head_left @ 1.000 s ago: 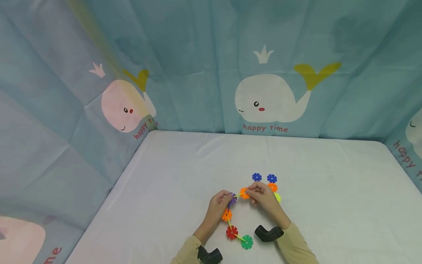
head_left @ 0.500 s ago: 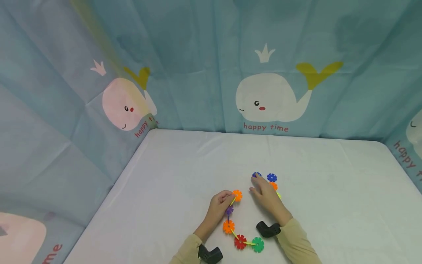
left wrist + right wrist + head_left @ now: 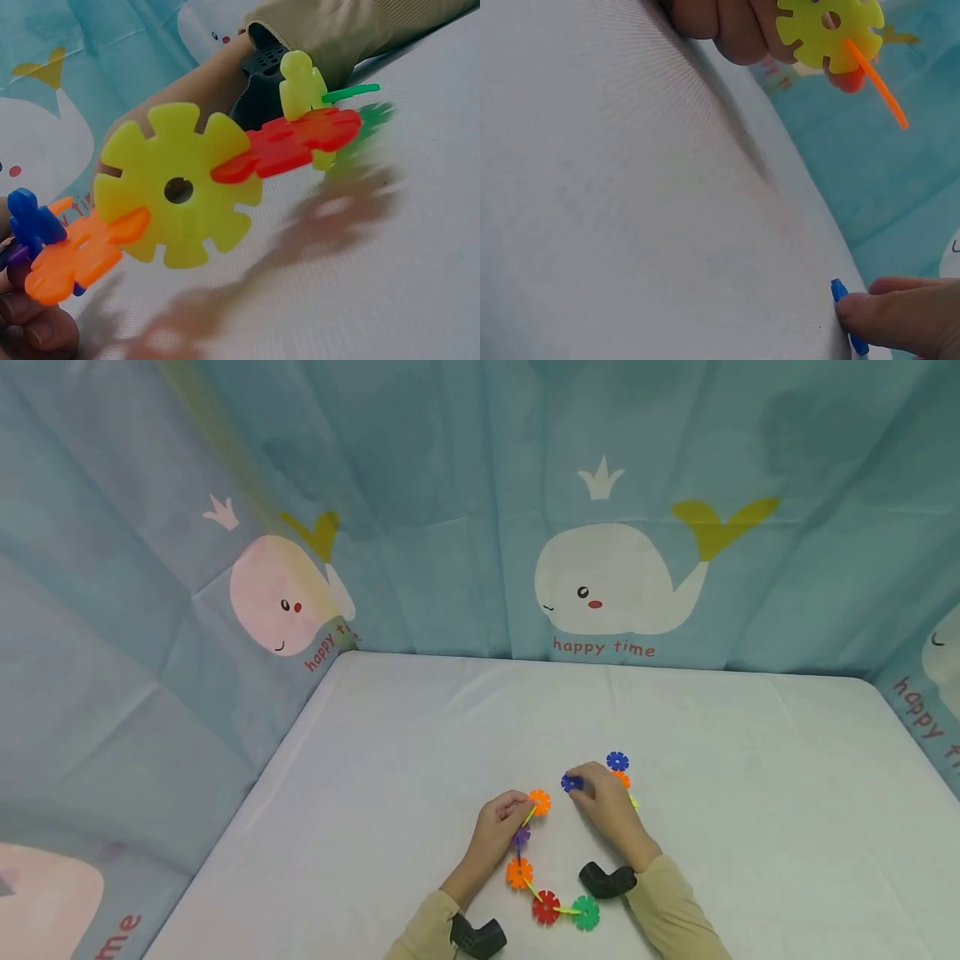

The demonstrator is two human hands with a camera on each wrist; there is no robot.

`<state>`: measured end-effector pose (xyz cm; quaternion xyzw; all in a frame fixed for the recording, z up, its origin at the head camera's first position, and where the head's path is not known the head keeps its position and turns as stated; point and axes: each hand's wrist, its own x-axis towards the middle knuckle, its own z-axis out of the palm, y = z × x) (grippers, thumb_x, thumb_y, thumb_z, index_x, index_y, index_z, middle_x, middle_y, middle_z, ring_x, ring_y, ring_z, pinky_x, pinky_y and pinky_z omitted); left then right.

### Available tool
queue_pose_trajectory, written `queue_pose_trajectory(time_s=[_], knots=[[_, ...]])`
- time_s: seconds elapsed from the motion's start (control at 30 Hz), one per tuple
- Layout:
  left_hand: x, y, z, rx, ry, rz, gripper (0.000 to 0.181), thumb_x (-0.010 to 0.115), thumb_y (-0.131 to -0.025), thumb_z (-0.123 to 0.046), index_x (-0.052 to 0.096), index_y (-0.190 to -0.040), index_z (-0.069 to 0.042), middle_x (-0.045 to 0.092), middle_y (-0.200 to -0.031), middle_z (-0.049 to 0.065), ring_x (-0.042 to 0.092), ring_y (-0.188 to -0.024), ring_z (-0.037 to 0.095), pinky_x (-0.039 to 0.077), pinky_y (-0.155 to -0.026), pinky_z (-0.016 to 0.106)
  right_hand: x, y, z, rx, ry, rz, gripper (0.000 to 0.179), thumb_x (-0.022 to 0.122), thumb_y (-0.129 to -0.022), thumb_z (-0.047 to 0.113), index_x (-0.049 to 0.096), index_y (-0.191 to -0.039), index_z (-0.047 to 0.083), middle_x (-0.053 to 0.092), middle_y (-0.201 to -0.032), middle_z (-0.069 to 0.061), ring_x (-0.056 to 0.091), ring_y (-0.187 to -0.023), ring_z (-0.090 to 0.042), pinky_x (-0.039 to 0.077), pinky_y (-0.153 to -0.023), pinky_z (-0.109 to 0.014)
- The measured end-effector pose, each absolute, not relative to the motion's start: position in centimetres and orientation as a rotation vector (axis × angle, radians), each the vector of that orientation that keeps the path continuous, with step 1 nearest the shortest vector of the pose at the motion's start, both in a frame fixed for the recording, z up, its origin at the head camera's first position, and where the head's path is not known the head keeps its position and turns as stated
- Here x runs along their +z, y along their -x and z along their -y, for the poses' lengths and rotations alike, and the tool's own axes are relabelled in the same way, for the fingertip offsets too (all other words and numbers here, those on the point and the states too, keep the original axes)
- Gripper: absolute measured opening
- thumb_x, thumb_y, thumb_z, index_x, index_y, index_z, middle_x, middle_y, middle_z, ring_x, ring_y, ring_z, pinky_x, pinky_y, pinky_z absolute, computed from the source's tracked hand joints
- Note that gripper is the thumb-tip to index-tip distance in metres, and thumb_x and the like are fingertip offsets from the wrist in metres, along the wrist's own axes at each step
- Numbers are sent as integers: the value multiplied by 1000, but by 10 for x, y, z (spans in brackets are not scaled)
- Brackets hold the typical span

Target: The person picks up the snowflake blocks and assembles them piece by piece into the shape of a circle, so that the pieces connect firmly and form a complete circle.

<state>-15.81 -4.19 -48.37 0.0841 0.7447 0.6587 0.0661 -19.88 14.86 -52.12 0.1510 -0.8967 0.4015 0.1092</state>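
My left hand (image 3: 498, 827) pinches a chain of notched plastic snowflake discs near its upper end. An orange disc (image 3: 539, 802) tops the chain. Below it come a purple disc (image 3: 522, 836), another orange one, a red disc (image 3: 546, 907) and a green disc (image 3: 587, 912), with edge-on pieces between them. In the left wrist view a yellow disc (image 3: 176, 217) links orange and red ones. My right hand (image 3: 611, 806) pinches a single dark blue disc (image 3: 572, 782), apart from the chain. The right wrist view shows that blue disc (image 3: 860, 345) edge-on by the thumb.
Beyond my right hand lie a loose blue disc (image 3: 618, 762), an orange disc (image 3: 622, 778) and a yellow disc (image 3: 634, 802), partly hidden by that hand. They rest on a white table (image 3: 420, 727). A blue whale-print curtain (image 3: 450, 577) stands behind and beside the table.
My right hand let go of the chain's orange disc, reached to the left blue disc and drew it nearer. The chain swung lower, and my left hand now holds it near the top yellow piece.
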Motion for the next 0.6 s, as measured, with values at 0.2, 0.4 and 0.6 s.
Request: queue_pose_trajectory(time_s=[0.2,0.4,0.6], knots=[[-485,158,42,1995,-247,-2246,16,52,-90,-7,58,-86,8,38,-54,-2,31,-47,3,26,-46,17,-515,194,-150,1510,-403,2588,20,73,-72,4,64,-90,5,60,-78,0,50,-60,-14,43,-55,-27],[-485,158,43,2005,-259,-2246,16,52,-90,-5,57,-86,9,39,-53,-2,32,-46,2,26,-45,17,-511,193,-154,1853,-663,2452,7,64,-82,5,63,-89,2,60,-74,-3,54,-54,-18,45,-50,-27],[-484,158,44,1995,-291,-2255,17,51,-91,-6,57,-86,9,37,-52,-2,31,-45,3,25,-44,17,-502,191,-150,1848,-860,2328,9,58,-81,-10,62,-85,-3,58,-75,-12,56,-57,-28,48,-53,-28]])
